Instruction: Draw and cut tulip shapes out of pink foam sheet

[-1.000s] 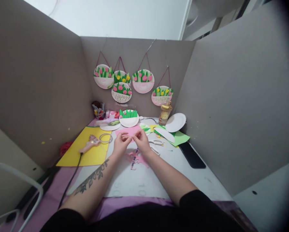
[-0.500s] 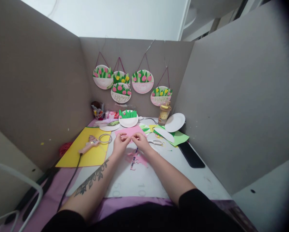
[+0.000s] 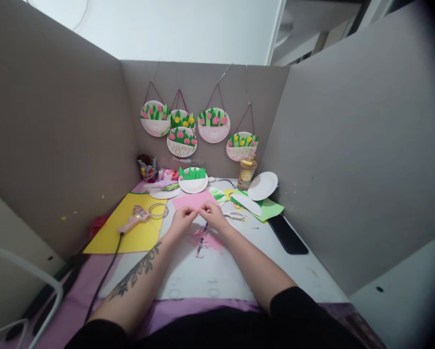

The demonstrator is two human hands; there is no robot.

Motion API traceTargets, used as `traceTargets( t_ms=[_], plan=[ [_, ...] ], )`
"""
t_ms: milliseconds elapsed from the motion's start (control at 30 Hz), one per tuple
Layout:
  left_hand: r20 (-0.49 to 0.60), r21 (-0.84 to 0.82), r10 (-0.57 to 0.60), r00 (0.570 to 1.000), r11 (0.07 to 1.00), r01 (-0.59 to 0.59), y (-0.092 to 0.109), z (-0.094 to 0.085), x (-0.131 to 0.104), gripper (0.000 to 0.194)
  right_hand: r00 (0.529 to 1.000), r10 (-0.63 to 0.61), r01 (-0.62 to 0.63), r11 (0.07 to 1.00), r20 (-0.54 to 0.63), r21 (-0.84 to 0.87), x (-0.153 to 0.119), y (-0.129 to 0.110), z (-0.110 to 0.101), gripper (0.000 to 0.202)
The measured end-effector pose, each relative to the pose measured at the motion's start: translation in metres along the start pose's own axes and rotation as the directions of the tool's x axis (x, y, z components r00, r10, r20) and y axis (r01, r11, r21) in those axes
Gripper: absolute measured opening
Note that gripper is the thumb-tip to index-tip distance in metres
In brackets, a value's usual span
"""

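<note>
The left hand [image 3: 184, 219] and the right hand [image 3: 213, 216] are facing each other above the middle of the white-topped counter [image 3: 188, 278]. The fingers of both hands are pinching narrowly, and their tips are nearly meeting; any piece between them is too small to make out. A flat pink paper sheet [image 3: 192, 199] is lying just beyond the hands. Irregular pink paper scraps [image 3: 214, 243] are lying nearer the body, between the forearms, with a slim dark blue object [image 3: 200, 245] resting among them.

Scissors with pale grey handles [image 3: 235, 216] are lying just beside the right hand. To the left, a pale pink glue gun with a black cord [image 3: 132, 222] is resting on a large yellow sheet [image 3: 108, 238]. A round white paper plate with green paper grass [image 3: 193, 185] is standing behind the pink sheet. A black flat rectangular device [image 3: 288, 236] is lying at the right.
</note>
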State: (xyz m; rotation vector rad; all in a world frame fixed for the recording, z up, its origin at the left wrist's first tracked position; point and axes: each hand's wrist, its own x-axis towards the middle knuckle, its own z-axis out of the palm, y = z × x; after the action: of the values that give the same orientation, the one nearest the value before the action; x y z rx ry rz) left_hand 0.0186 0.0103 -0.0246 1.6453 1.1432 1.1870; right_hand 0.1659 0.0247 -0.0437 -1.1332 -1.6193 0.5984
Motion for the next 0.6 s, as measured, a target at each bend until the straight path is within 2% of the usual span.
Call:
traceTargets(
  t_ms=[333,500,600],
  plan=[
    [-0.038,0.013,-0.041,0.998,0.999,0.042,-0.001,-0.004,0.0,0.025,0.997,0.072,-0.072,0.997,-0.013,0.038,0.005,-0.001,-0.015,0.011],
    [0.011,0.069,-0.015,1.0,0.997,0.014,0.003,-0.005,-0.001,0.024,0.998,0.041,-0.043,0.998,0.05,0.041,0.004,0.004,-0.006,0.011],
    [-0.016,0.103,0.008,1.0,0.995,-0.007,0.004,-0.007,0.0,0.021,0.997,0.056,-0.058,0.998,0.049,0.036,0.005,0.008,-0.004,0.008]
  ],
)
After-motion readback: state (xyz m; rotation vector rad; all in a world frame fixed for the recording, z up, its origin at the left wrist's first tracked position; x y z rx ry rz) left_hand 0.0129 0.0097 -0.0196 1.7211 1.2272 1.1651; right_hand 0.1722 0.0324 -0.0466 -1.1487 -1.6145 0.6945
